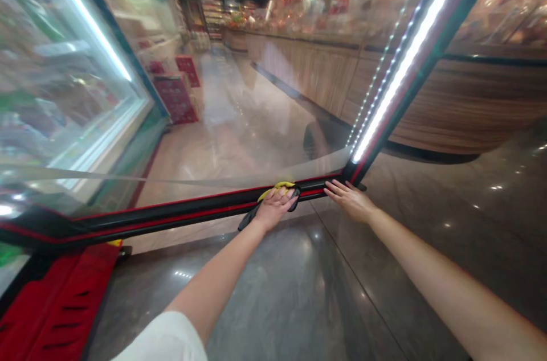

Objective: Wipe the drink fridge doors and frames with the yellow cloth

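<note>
Left hand (276,207) around a likely cloth (282,185); right hand (351,199) open at door (171,216); blurred goods (38,110) in cabinet (141,144)

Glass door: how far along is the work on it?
Already done, it seems: the glass door is swung out over the floor.
In hand: the left hand is on a yellow-and-dark item at the bottom frame; the right hand reaches the frame's corner below the light strip.
Left: probably finishing at that frame, then shutting the door. Wiped or unwiped glass, I can't tell.

Boxes (176,100) left, counter (307,68) right, behind glass door (171,216).
</note>
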The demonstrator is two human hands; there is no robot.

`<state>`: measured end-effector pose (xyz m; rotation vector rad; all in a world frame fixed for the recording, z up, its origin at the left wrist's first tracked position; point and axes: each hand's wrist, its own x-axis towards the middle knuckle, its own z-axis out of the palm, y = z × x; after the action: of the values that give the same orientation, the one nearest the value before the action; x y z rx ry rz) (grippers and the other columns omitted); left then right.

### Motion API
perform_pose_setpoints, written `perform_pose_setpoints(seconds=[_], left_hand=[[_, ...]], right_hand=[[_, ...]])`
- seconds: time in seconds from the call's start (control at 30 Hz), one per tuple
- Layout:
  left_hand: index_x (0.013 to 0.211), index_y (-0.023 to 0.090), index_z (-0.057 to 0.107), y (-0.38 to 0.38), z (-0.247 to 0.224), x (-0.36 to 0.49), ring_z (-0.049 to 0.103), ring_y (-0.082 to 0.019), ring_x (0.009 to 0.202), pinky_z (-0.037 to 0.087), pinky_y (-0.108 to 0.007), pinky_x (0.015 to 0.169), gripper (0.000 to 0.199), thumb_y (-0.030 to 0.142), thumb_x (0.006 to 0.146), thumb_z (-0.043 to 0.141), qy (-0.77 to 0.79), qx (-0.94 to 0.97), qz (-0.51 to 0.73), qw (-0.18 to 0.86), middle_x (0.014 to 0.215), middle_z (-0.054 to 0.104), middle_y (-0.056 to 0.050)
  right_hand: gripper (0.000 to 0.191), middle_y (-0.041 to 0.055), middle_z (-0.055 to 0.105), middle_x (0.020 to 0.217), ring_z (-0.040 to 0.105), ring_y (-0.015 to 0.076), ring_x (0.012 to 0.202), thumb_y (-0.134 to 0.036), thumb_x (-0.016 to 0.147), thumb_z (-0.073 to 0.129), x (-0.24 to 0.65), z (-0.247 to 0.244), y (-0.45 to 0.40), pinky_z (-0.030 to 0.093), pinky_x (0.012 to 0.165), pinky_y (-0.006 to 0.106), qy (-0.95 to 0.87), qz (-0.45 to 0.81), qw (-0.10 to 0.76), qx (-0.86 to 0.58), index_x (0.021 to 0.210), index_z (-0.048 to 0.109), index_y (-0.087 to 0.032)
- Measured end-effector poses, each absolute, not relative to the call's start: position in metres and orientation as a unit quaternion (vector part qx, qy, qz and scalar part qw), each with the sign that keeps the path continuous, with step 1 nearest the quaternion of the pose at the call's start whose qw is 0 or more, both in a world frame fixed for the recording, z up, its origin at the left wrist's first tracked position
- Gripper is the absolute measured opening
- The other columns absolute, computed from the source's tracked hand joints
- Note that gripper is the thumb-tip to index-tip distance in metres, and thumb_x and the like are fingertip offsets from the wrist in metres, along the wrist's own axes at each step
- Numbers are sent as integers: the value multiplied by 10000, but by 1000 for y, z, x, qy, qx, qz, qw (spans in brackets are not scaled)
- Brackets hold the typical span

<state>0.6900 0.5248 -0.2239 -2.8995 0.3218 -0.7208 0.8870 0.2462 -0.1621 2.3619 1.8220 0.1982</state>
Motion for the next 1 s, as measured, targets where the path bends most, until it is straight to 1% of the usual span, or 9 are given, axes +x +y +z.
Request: perform_pose_setpoints(seconds=[0.1,0.17,0.33,0.47,0.53,0.63,0.73,0.9,1.0], left_hand=[[1418,263,577,510,-224,712,530,-236,1377,327,-438,1220,479,143,970,457,118,-961,-241,66,1425,624,-67],[1407,271,588,496,-225,729,538,-237,1370,355,-442,1206,466,156,976,455,121,-961,-241,66,1420,630,-66],[1397,272,592,464,-227,768,544,-254,1366,410,-474,1169,462,160,955,517,131,-960,-235,72,1448,617,-74],[1396,235,595,459,-220,778,543,-266,1379,404,-484,1180,459,163,948,528,154,-959,-219,91,1474,596,-96],[1383,230,607,468,-211,773,506,-249,1419,359,-465,1219,436,177,959,518,177,-957,-204,103,1498,577,-88],[1354,215,625,491,-193,753,437,-222,1474,273,-454,1269,396,184,995,461,205,-955,-177,124,1526,550,-78],[1389,221,588,524,-174,723,415,-169,1484,233,-422,1289,422,151,1014,408,218,-954,-146,144,1521,560,-51],[1436,237,529,588,-145,662,428,-102,1468,295,-341,1266,543,34,991,293,203,-959,-105,168,1547,533,-9],[1442,249,524,627,-127,621,481,-64,1422,343,-263,1228,628,-30,954,243,196,-959,-83,190,1495,585,27]], right_hand=[[778,103,378,1630,414,270,1485,44,804,437,894,-170,238,465,1152,466,610,67,48,788,1542,447,-201],[732,107,398,1620,432,269,1475,36,826,449,897,-173,236,476,1153,430,615,77,30,785,1523,480,-183],[638,100,474,1574,463,255,1457,25,853,464,900,-179,240,487,1156,413,611,85,-16,787,1446,577,-181],[630,83,529,1535,517,245,1415,37,828,460,900,-180,245,525,1114,381,592,87,-32,801,1398,621,-177],[613,82,558,1509,550,254,1385,36,819,465,899,-176,248,538,1099,391,587,91,-37,803,1362,653,-176],[557,128,613,1445,599,267,1336,16,818,496,893,-166,255,539,1090,400,586,100,-53,802,1315,689,-142],[495,140,689,1343,659,256,1256,-9,826,521,883,-155,268,542,1070,378,595,107,-74,793,1256,730,-140],[448,95,745,1255,715,236,1129,-60,875,514,862,-143,298,566,987,359,632,116,-73,763,1224,755,-205],[425,79,739,1274,685,237,1182,-71,889,521,851,-138,311,539,1011,364,644,140,-78,748,1204,763,-222]])
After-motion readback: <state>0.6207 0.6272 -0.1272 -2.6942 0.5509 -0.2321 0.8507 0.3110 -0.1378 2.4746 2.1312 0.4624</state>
